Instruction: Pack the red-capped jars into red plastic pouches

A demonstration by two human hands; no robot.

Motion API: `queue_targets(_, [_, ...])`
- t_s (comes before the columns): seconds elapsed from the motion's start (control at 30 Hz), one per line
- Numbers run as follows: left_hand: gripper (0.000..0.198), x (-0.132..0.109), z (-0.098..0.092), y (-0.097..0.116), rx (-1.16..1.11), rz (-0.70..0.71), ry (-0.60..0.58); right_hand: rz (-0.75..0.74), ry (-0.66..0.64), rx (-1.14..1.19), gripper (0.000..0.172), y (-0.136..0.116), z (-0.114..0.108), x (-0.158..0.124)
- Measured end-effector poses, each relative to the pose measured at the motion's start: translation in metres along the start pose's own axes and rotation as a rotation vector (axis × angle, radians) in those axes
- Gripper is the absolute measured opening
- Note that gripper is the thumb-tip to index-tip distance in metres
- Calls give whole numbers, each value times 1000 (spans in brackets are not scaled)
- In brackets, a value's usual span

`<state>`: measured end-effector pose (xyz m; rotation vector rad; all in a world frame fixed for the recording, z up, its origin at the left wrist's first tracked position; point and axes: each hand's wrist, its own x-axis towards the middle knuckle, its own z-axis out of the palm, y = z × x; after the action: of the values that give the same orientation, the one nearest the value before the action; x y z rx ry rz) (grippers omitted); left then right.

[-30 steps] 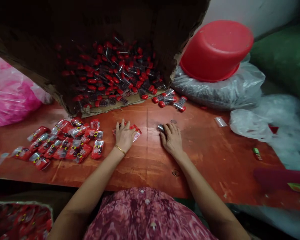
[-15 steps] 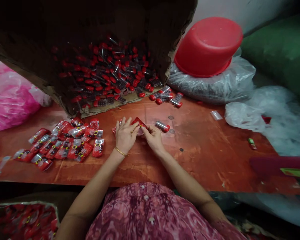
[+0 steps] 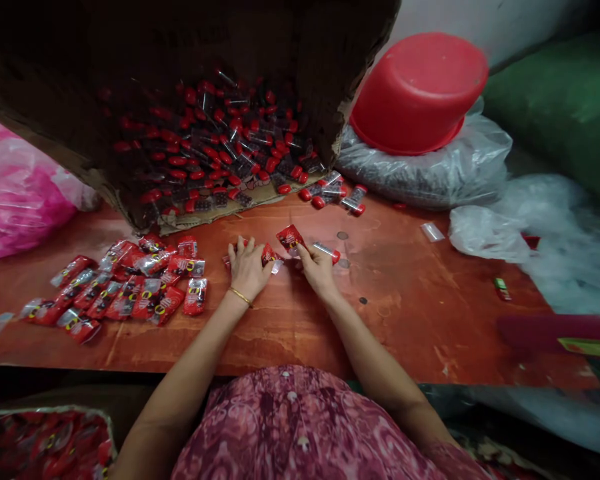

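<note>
My right hand [image 3: 317,270] pinches a small red printed plastic sleeve [image 3: 290,238] between thumb and fingers, its clear part hanging towards the table. To the left, my left hand [image 3: 249,272] rests with bent fingers over more red printed sleeves [image 3: 269,254], gripping them against the tabletop; how many lie under it is hidden. Just beyond my right hand is a small clear bottle with dark contents and a red cap [image 3: 327,252], partly covered by that hand. Several filled red packets [image 3: 137,298] are heaped on the table left of my left hand.
A large cardboard box [image 3: 350,113] on its side holds many red-capped bottles [image 3: 220,150], with several spilled outside it. A red tub [image 3: 420,93] sits upside down on a stuffed plastic bag [image 3: 405,173]. Pink bags [image 3: 25,193] stand left; a container of packets [image 3: 45,443] is below the table edge.
My hands have drawn apart. A red sleeve that was between both hands is now in my right hand alone, raised slightly to the right. My left hand stays near the same place.
</note>
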<state>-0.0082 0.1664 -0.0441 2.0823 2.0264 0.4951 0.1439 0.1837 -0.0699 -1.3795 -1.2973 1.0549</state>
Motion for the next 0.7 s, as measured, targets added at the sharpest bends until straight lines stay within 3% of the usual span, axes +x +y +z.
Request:
queue_targets(0.1, [54,0,-4,4,-46,-45,66,-15,-12,58,45,-6,-3,-3])
queue_targets(0.23, [35,-9,-20,10,-245,-13,221,-74,64,63,45,-14,-3,-15])
queue_targets(0.4, [30,-27,-24,26,-922,-94,-48,-114,44,94,39,-23,1,-29])
queue_targets(0.57, [30,-33,-16,42,-1325,-359,3,-100,-23,112,37,-24,7,-42])
queue_targets(0.7, [35,-30,-17,45,-1535,-552,-126,-142,-79,-59,46,-21,-2,-40])
